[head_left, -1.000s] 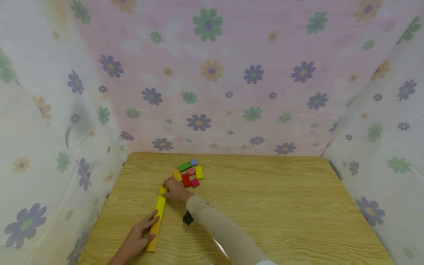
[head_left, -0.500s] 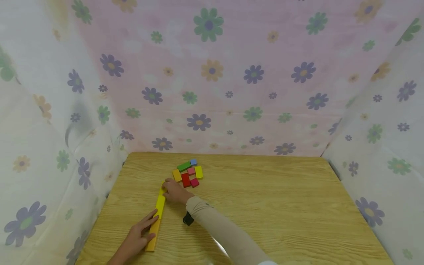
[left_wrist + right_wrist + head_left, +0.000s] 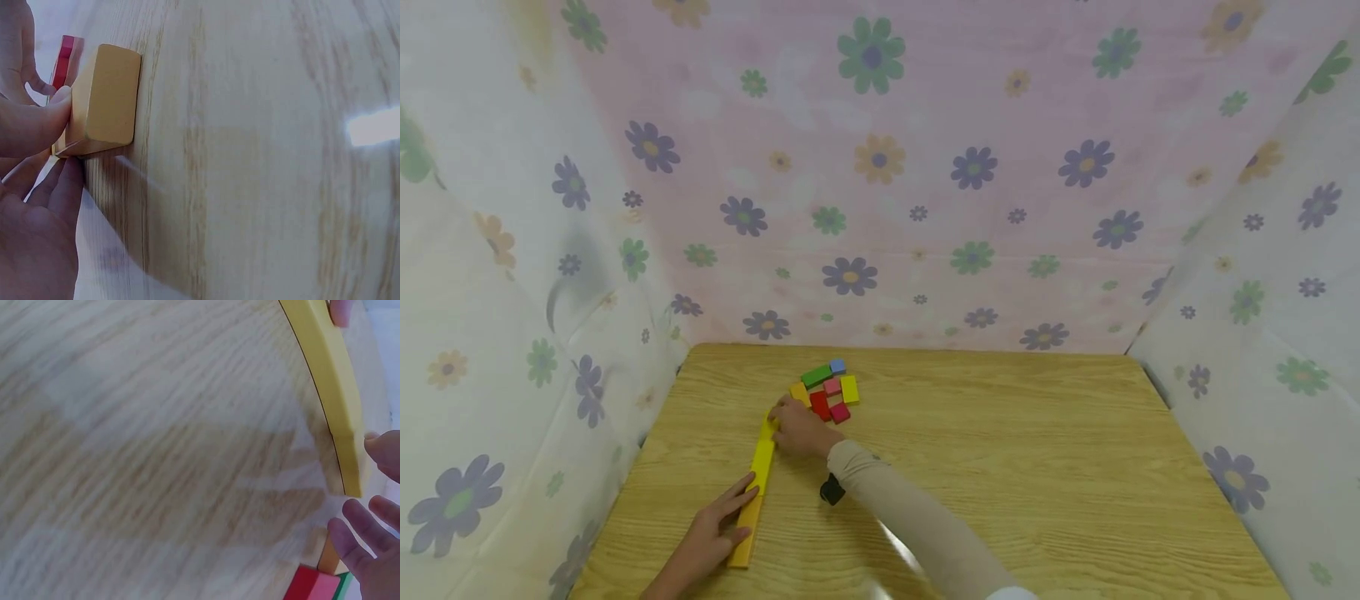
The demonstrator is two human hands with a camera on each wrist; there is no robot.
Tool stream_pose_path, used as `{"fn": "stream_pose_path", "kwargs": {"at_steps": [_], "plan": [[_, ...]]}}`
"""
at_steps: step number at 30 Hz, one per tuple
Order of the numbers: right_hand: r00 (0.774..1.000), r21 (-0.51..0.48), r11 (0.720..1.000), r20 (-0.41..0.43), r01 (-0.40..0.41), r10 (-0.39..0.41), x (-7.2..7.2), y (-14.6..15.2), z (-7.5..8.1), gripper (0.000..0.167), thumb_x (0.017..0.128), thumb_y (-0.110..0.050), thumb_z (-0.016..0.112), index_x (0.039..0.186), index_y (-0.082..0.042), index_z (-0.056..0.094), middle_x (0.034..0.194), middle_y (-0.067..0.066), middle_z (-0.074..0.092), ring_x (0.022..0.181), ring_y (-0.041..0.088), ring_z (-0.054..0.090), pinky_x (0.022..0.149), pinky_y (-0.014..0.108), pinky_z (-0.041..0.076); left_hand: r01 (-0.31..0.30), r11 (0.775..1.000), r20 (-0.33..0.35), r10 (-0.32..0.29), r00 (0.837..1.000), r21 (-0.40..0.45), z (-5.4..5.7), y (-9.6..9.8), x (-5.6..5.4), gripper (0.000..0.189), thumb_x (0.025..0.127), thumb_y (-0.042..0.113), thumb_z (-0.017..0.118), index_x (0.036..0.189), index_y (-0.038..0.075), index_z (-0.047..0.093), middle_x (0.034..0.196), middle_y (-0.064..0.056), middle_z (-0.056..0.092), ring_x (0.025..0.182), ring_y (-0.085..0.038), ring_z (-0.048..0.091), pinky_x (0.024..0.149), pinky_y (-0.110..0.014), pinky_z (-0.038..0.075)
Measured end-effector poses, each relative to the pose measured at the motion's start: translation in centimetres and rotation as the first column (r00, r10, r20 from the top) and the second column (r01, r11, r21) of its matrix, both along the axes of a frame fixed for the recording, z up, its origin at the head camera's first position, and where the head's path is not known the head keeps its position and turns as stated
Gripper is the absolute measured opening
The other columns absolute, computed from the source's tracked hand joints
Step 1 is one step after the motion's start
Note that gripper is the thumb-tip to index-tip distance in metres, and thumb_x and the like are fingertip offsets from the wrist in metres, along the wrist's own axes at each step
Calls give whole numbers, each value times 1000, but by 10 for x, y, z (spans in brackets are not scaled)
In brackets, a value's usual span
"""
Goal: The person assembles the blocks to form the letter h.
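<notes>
Nearest you, the orange block [image 3: 742, 552] lies flat on the worktop [image 3: 1037, 483], the near end of a row running away from you. Your left hand [image 3: 704, 533] comes at it from the left, thumb on the orange block, fairly straight fingers on the yellow block [image 3: 763, 462] that meets it; these fingers are laid on, not clenched. Your right sleeve [image 3: 917, 521] reaches in from the lower right, a black device [image 3: 832, 490] under the wrist. Farther along, a shorter yellow end block [image 3: 767, 428] carries the row on. Your right hand [image 3: 803, 430] is bent about its far end, thumb beside it and fingertips just past it; whether these fingers grasp it or only brush it, I cannot tell.

Just beyond that hand sits a loose cluster: crimson cube [image 3: 840, 413], red block [image 3: 819, 407], amber block [image 3: 800, 393], bright yellow block [image 3: 849, 390], pink cube [image 3: 832, 387], green block [image 3: 817, 377] and, farthest, blue cube [image 3: 838, 367]. Past the worktop's back edge hangs a pink flowered sheet [image 3: 917, 242].
</notes>
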State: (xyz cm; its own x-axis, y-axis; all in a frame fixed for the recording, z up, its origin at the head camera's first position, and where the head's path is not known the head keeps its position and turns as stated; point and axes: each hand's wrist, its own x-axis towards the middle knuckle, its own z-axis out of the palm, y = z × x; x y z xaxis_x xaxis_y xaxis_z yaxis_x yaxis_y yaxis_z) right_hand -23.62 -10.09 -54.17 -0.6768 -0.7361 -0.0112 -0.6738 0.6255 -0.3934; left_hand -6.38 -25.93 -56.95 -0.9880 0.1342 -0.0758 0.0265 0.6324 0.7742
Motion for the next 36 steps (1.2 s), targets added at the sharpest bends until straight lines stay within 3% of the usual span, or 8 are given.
{"fn": "stream_pose_path", "kwargs": {"at_steps": [7, 12, 16, 21, 25, 29, 36], "plan": [[996, -69, 996, 73, 59, -54, -8, 11, 11, 32, 91, -13, 58, 122, -9, 61, 128, 6, 49, 111, 17, 52, 93, 22, 43, 17, 1000, -8, -17, 1000, -10, 0, -4, 0, 58, 79, -1, 72, 134, 6, 55, 148, -5, 39, 134, -27, 34, 103, -36, 36], [1000, -72, 997, 12, 29, -28, -19, 18, 7, 33, 91, -13, 59, 124, -8, 59, 127, 9, 50, 110, 19, 52, 92, 26, 44, 30, 1000, -33, -30, 999, -2, -1, -6, 1, 58, 79, 0, 72, 134, 5, 55, 147, -6, 39, 133, -28, 35, 102, -27, 35], [999, -64, 997, 25, 33, -32, -25, 25, 8, 35, 92, -11, 58, 127, -7, 57, 128, 9, 50, 110, 20, 53, 91, 29, 45, 38, 999, -37, -38, 999, 6, -1, -6, 1, 58, 79, -1, 72, 134, 5, 54, 147, -6, 39, 133, -28, 35, 100, -19, 33], [996, -15, 998, 63, 67, -66, -31, 28, 12, 45, 89, -11, 58, 134, -10, 52, 133, 9, 46, 112, 19, 52, 90, 29, 45, 31, 999, -27, -31, 999, 9, -1, -3, 1, 58, 79, -2, 71, 134, 5, 54, 147, -7, 39, 133, -29, 35, 103, -25, 33], [994, 24, 997, 78, 73, -74, -34, 27, 12, 50, 88, -11, 59, 138, -12, 48, 141, 9, 42, 124, 22, 45, 98, 33, 42, 20, 1000, -33, -20, 999, 7, -1, -2, 1, 58, 79, -2, 71, 133, 4, 55, 147, -7, 39, 133, -28, 35, 103, -27, 34], [999, 98, 995, 29, 24, -27, -37, 26, 13, 50, 90, -11, 57, 139, -10, 47, 143, 8, 42, 128, 25, 41, 102, 34, 38, 10, 1000, -43, -10, 999, 4, -3, -2, 2, 58, 78, -2, 72, 133, 4, 55, 147, -6, 39, 132, -26, 36, 101, -22, 32], [997, 180, 984, -81, 9, 6, -40, 31, 13, 40, 92, -17, 59, 131, -12, 54, 133, 6, 50, 110, 23, 48, 90, 30, 41, 23, 1000, -50, -23, 998, 14, -1, -2, 1, 57, 78, -1, 72, 133, 3, 55, 147, -7, 39, 132, -29, 36, 101, -20, 31]]}}
